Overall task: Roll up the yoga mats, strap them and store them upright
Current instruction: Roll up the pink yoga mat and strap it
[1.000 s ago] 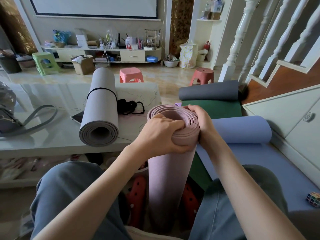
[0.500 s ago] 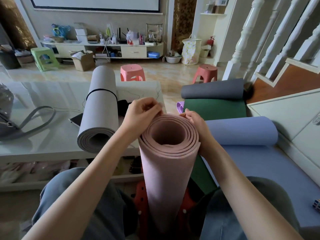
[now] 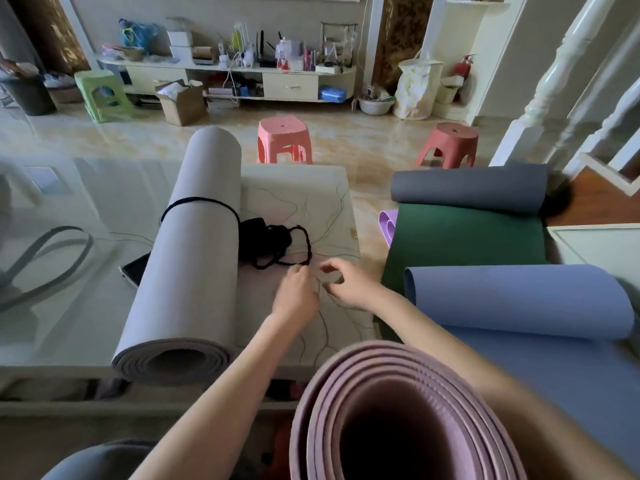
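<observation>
Since half a second back, when both hands were clasped at the top rim of the pink mat (image 3: 398, 410), have let go of it and reached forward over the white table (image 3: 62, 289). Only one view to go on, the head camera. Left hand (image 3: 296, 294) now near the loose end of the black strap (image 3: 273, 244), fingers curled and apparently pinching at something thin; whether the strap itself or one of the fine threads on the tabletop, cannot tell through the blur. Right hand (image 3: 346, 284) just beside it, thumb and forefinger curved toward each other, nothing clearly held. Pink mat rolled and standing on end at the bottom of frame, open end toward the camera, unheld. Probably means rolling of this mat is done and strapping comes next: fetch a strap, loop it round. Risk, as a judgement: an ungripped roll may loosen or topple. Grey mat (image 3: 194, 254) already rolled and banded, lying on the table. Blue mat (image 3: 519, 299) and dark grey mat (image 3: 467, 187) only partly rolled, lying with the green mat (image 3: 464, 237) on the floor to the right, still to be done.
</observation>
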`<control>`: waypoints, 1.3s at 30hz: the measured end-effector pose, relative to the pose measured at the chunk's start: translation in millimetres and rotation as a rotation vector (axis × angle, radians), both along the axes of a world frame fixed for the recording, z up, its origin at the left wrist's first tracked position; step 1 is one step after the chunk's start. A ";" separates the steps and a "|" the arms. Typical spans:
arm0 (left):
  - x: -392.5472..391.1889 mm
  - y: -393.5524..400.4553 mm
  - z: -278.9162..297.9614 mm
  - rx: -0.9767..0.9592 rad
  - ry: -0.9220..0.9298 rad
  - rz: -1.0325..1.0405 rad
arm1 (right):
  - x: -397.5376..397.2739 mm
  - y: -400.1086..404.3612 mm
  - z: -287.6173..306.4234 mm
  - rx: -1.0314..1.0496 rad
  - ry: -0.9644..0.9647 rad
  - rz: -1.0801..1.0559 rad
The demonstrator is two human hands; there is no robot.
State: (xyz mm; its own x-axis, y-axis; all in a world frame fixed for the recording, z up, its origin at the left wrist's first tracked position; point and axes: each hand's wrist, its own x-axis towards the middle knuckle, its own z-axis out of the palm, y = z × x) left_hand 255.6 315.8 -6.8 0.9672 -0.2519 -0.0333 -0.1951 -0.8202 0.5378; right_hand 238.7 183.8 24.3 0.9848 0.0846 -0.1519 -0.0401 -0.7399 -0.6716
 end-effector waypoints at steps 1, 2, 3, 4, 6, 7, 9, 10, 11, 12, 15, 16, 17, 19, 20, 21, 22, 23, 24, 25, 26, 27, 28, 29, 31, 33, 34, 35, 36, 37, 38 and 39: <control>10.4 -1.5 -8.2 0.064 -0.054 0.002 | 16.8 0.2 -8.7 -0.106 -0.035 0.038; 20.0 -3.2 -13.8 0.150 -0.109 0.017 | 31.3 0.8 -15.2 -0.223 -0.066 0.081; 28.8 -4.9 -18.9 0.240 -0.146 0.027 | 44.4 2.1 -22.6 -0.336 -0.098 0.120; 36.6 -6.3 -22.3 0.316 -0.161 0.023 | 56.3 3.5 -31.3 -0.407 -0.111 0.148; 51.3 -5.4 -30.0 0.403 -0.141 0.018 | 72.2 7.0 -45.9 -0.475 -0.116 0.190; 57.8 -2.3 -33.2 0.414 -0.117 0.025 | 76.7 8.4 -55.0 -0.483 -0.146 0.201; 67.6 6.0 -39.3 0.398 -0.073 0.061 | 79.2 10.4 -65.0 -0.496 -0.253 0.207; 70.2 8.9 -41.1 0.401 -0.068 0.080 | 76.1 11.0 -64.5 -0.532 -0.309 0.209; 71.1 10.5 -43.2 0.406 -0.066 0.089 | 72.7 11.3 -65.3 -0.540 -0.397 0.200; 70.6 10.8 -43.2 0.402 -0.065 0.099 | 67.8 10.6 -65.1 -0.544 -0.473 0.201; 70.5 10.8 -41.9 0.308 -0.019 0.127 | 52.4 -3.1 -68.5 -0.486 -0.491 0.152; 69.6 11.3 -39.2 0.273 -0.001 0.135 | 46.9 -10.1 -68.1 -0.446 -0.423 0.166; 70.0 13.8 -38.9 0.255 0.006 0.139 | 41.5 -14.9 -66.2 -0.394 -0.351 0.198; 67.7 18.3 -34.9 0.288 -0.039 0.074 | 28.7 -20.5 -53.5 -0.281 -0.253 0.217; 64.3 19.8 -31.0 0.289 -0.089 0.002 | 22.7 -21.0 -45.8 -0.211 -0.216 0.189; 61.9 20.2 -30.4 0.204 -0.159 -0.086 | 18.4 -21.1 -39.9 -0.142 -0.173 0.149; 54.5 18.2 -24.1 0.042 -0.170 -0.176 | 13.2 -19.8 -33.4 -0.086 -0.121 0.115; 46.2 15.8 -19.8 -0.115 -0.137 -0.247 | 6.6 -17.5 -26.3 -0.036 -0.085 0.091; 34.1 12.7 -10.0 -0.194 -0.038 -0.264 | -0.3 -14.2 -18.9 0.022 -0.069 0.063; 22.9 12.7 -1.9 -0.258 0.058 -0.254 | -8.1 -10.1 -10.3 0.096 -0.060 0.028; 11.5 13.3 9.4 -0.339 0.159 -0.199 | -16.2 -7.1 -1.0 0.184 -0.054 -0.012; 1.6 14.8 18.9 -0.475 0.215 -0.131 | -24.2 -5.1 9.0 0.275 -0.053 -0.047; -8.5 18.1 29.0 -0.643 0.281 -0.037 | -32.6 -5.3 18.3 0.355 -0.048 -0.071; -18.7 23.3 40.7 -0.826 0.343 0.021 | -43.1 -7.9 28.7 0.422 -0.040 -0.086; -38.6 38.3 56.0 -1.085 0.445 0.065 | -65.6 -17.4 45.8 0.547 -0.016 -0.094; -67.2 50.0 74.0 -1.207 0.503 -0.025 | -92.8 -26.2 60.7 0.648 -0.001 -0.061; -81.3 54.3 81.6 -1.234 0.525 -0.120 | -106.8 -29.4 66.3 0.670 -0.006 -0.035; -96.7 58.2 89.8 -1.253 0.553 -0.202 | -121.6 -30.7 72.7 0.690 -0.015 -0.011; -109.1 62.5 95.7 -1.256 0.579 -0.289 | -135.9 -31.9 78.1 0.726 -0.030 -0.007; -122.5 66.6 102.9 -1.262 0.599 -0.371 | -150.2 -32.0 84.2 0.790 -0.039 -0.025; -131.8 69.9 107.2 -1.252 0.604 -0.465 | -163.4 -32.9 89.3 0.856 -0.055 -0.062; -142.2 72.2 114.1 -1.220 0.601 -0.551 | -175.3 -34.1 93.7 0.930 -0.074 -0.107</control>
